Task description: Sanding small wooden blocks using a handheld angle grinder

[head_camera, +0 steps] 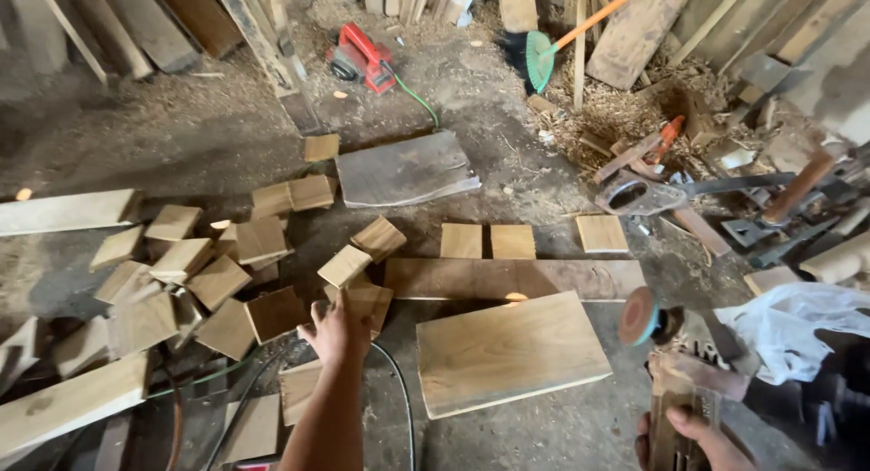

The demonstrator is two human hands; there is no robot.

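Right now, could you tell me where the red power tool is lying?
In the head view, the red power tool lies on the sawdust floor at top centre-left, just above the grey board and left of the green broom head.

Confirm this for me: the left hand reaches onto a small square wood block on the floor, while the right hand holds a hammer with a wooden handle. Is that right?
Not quite. In the head view, the right hand holds an angle grinder with a reddish sanding disc, not a hammer. The rest stands: the left hand reaches onto a small square wood block on the floor.
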